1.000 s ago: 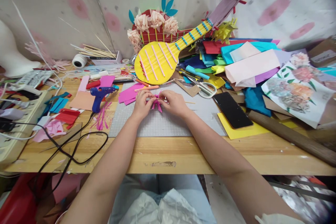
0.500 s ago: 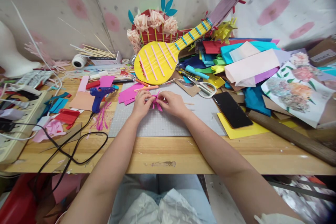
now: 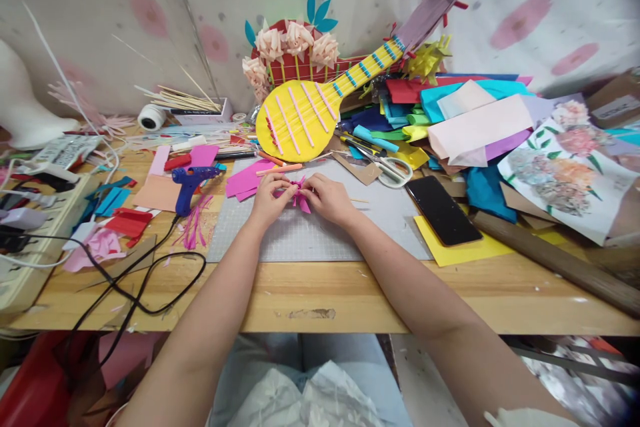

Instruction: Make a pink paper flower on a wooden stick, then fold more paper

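Observation:
Between my two hands is a small magenta paper flower (image 3: 302,200) with narrow pointed petals, held over the grey cutting mat (image 3: 320,240). My left hand (image 3: 273,199) pinches it from the left with thumb and fingers. From the other side, my right hand (image 3: 327,197) pinches it as well. A thin wooden stick (image 3: 360,200) pokes out to the right of my right hand; whether it joins the flower is hidden. Magenta paper pieces (image 3: 245,180) lie just beyond my left hand, beside an orange stick (image 3: 280,169).
A blue glue gun (image 3: 193,187) with a looping black cord stands at left, near magenta paper strips (image 3: 194,227). Scissors (image 3: 393,170) and a phone (image 3: 444,209) lie to the right. Behind stands a yellow paper lute (image 3: 297,121); coloured paper (image 3: 480,127) is heaped at back right.
My left thumb has shifted slightly over the flower. Both hands stay in the same place, still pinching it; the surroundings have not moved.

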Motion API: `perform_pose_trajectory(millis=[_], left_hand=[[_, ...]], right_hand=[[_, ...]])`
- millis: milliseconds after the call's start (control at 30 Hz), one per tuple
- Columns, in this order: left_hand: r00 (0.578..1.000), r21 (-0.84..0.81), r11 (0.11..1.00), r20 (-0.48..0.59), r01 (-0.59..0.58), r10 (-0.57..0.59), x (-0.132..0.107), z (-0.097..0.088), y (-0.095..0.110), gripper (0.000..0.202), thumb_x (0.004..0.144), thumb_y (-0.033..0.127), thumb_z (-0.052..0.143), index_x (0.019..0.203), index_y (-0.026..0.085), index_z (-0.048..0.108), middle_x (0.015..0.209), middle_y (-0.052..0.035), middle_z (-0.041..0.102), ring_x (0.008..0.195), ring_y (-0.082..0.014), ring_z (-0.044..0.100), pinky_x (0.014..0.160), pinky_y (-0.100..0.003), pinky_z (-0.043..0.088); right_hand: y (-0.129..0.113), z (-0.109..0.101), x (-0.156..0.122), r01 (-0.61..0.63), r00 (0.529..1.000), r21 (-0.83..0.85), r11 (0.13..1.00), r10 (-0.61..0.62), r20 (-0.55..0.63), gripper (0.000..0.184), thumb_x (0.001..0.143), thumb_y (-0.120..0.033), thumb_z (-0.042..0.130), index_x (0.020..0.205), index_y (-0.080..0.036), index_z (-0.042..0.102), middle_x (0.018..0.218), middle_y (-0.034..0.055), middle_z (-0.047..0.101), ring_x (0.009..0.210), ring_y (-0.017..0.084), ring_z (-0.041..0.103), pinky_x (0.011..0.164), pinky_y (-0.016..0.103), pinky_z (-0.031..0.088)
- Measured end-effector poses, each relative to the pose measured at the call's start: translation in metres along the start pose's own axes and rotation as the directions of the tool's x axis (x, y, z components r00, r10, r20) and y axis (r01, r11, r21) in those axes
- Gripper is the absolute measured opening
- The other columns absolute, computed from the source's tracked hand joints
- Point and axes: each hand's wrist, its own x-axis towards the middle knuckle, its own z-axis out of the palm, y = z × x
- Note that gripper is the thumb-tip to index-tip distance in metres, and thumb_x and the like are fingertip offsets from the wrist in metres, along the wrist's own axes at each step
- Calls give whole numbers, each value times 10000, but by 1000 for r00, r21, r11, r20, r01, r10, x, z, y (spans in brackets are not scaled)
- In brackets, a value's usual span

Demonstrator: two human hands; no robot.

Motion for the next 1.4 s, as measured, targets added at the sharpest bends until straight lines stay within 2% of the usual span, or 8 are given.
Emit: perform_pose_trajectory(millis=[233,467,667,1067,1167,1267,1333,1400], left_hand=[[999,-28,999,-26,-31,31,-1,-1,0,46,706,264,647,700,218,647,847,-26,575,917,-167,540,888,-368,419],[999,5,1000,-28,-30,30,-1,0,2,40,725,217,617,686,210,621,815,-32,546,914,-169,527,872,-365,429],[1000,67,998,-2,-3,4,0,-2,1,33,720,221,623,687,224,628,802,-27,517,944,-181,512,883,-368,418],[1000,68,998,7,1,-2,-1,1,0,76,755,261,585,699,213,603,790,-28,532,884,-178,517,852,-354,409],[999,124,992,-50,7,-1,-3,2,6,106,793,309,537,823,216,579,884,-47,566,914,-187,513,859,-365,389],[984,258,966,-166,-21,65,-7,4,17,273,734,373,608,936,208,527,949,-70,566,948,-218,494,881,-395,355],[981,336,939,-145,-77,132,-9,7,24,273,704,362,637,890,204,512,906,-65,566,923,-224,496,869,-393,350],[985,382,916,-63,-124,160,-10,11,28,192,727,317,607,839,204,500,844,-53,564,868,-214,506,822,-374,365]], right_hand=[[3,1,0,2,1000,40,999,-3,18,177,883,-311,444,858,-202,582,912,27,611,827,137,548,641,240,336],[0,-1,-1,-3,1000,100,995,2,8,155,843,-335,506,846,-196,574,874,17,589,733,117,521,641,236,352],[-1,-1,-1,-38,999,102,994,37,15,126,844,-300,501,820,-196,568,864,16,588,734,120,514,637,237,344],[3,5,0,-28,999,153,988,25,21,159,868,-313,461,817,-190,548,867,23,576,774,126,513,678,240,363],[5,8,2,-45,999,160,986,47,-10,145,867,-298,455,812,-194,541,860,26,576,798,135,513,696,247,368],[6,9,3,-96,993,161,982,105,-53,128,857,-278,464,793,-194,537,835,29,572,776,141,510,690,253,372],[6,9,3,-129,987,170,977,143,-75,125,852,-270,465,781,-194,536,821,31,570,767,144,511,690,257,376],[7,9,4,-149,983,183,972,167,-83,127,848,-265,464,769,-195,535,808,33,571,766,147,513,692,261,380]])
